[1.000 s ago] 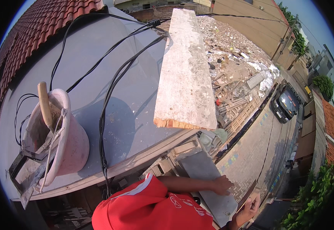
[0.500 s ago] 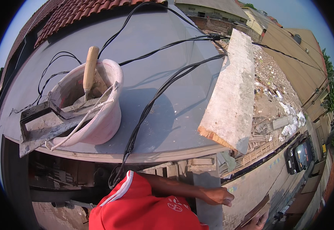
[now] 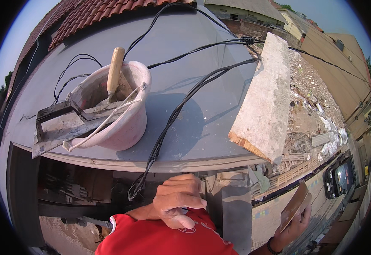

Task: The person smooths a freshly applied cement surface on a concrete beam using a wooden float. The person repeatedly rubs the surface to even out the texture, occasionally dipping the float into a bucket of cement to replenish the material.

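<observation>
Work at the edge of a raised grey slab (image 3: 202, 148), seen from the wearer's head. The left hand (image 3: 179, 199), half a second earlier a fist stretched out toward the right, has been drawn back before the red shirt (image 3: 160, 238); its fingers are loosely bent, the thumb stands apart from them, and nothing shows in its grasp. The right hand (image 3: 300, 221) grips a thin, flat brown piece (image 3: 292, 206) near the lower right, over the paved lane (image 3: 317, 199); this piece has come into fuller view and stands more steeply tilted. The change suggests that the right hand alone now bears the piece, leaving the left free. The pink bucket (image 3: 128, 131) sits on the slab at left, a wooden-handled trowel (image 3: 115, 70) leaning in its mouth and a dark-handled float (image 3: 70, 127) lying across its rim. Black cables (image 3: 175, 115) cross the slab's middle and droop over its pale front edge. At right, a pale plank (image 3: 266, 97) turns its rough, broken end toward the wearer. The setting is outdoors and sunlit: a red tiled roof (image 3: 92, 17) behind, a debris-strewn lot (image 3: 309, 80) beyond the plank, a dark car (image 3: 336, 180) in the lane.
</observation>
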`<state>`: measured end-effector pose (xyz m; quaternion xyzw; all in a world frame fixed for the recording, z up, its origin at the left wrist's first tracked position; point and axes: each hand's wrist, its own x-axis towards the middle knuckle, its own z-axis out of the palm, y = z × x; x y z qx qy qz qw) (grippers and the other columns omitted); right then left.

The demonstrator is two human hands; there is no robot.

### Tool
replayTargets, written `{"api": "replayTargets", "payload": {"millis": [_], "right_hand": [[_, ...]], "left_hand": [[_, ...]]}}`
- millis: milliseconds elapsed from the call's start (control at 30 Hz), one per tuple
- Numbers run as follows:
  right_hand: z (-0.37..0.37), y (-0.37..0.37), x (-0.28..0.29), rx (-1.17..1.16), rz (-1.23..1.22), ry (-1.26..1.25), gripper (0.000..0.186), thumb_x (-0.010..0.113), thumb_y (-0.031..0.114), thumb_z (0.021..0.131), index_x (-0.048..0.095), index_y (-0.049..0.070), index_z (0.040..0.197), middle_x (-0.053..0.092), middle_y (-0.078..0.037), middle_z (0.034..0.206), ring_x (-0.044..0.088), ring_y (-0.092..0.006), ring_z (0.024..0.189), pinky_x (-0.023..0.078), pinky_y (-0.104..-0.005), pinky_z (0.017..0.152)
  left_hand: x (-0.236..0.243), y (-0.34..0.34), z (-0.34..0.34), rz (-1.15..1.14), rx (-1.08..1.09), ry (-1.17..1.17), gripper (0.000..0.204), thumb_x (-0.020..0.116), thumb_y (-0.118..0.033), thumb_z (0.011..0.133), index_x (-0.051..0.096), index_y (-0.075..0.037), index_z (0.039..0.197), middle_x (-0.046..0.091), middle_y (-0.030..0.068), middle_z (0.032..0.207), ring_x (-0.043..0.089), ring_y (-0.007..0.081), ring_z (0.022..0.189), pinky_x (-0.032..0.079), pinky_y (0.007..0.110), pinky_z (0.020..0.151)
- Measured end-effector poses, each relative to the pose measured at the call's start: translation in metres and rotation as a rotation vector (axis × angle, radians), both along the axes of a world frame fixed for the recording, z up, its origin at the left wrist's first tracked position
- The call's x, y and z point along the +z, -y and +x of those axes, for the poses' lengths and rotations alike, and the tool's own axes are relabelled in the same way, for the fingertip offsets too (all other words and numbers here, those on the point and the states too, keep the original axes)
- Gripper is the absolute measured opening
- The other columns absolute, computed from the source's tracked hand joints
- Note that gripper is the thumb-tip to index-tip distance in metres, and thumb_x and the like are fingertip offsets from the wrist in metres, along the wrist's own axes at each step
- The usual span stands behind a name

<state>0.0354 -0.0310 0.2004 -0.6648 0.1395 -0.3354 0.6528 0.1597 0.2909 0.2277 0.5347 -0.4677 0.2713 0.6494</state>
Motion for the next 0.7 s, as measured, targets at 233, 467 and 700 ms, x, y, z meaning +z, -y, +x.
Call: {"api": "replayTargets", "payload": {"millis": [233, 467, 700], "right_hand": [[0.016, -0.003, 0.000, 0.017, -0.139, -0.026, 0.057, 0.049, 0.019, 0.097, 0.035, -0.012, 0.143, 0.055, -0.017, 0.125, 0.058, -0.0182, 0.106, 0.051, -0.0283, 0.081], [0.021, 0.006, -0.004, 0.113, 0.072, 0.063, 0.053, 0.047, 0.020, 0.100, 0.037, -0.013, 0.141, 0.056, -0.017, 0.125, 0.058, -0.0179, 0.105, 0.050, -0.0281, 0.084], [0.019, 0.030, -0.018, 0.050, 0.023, 0.102, 0.052, 0.051, 0.015, 0.099, 0.039, -0.013, 0.141, 0.057, -0.016, 0.128, 0.060, -0.0183, 0.108, 0.051, -0.0293, 0.088]], "left_hand": [[0.024, -0.083, -0.022, 0.046, 1.397, 0.249, 0.036, 0.057, -0.028, 0.097, 0.051, -0.002, 0.121, 0.052, 0.0163, 0.115, 0.048, 0.0300, 0.115, 0.034, 0.048, 0.104], [0.012, -0.104, -0.014, -0.338, 1.537, 0.048, 0.056, 0.065, -0.026, 0.093, 0.037, 0.002, 0.134, 0.043, 0.0144, 0.130, 0.038, 0.0239, 0.127, 0.023, 0.042, 0.113], [0.013, -0.155, 0.003, -0.736, 0.964, -0.543, 0.064, 0.061, -0.052, 0.095, 0.046, 0.000, 0.128, 0.051, 0.0105, 0.122, 0.043, 0.0235, 0.118, 0.027, 0.040, 0.108]]}}
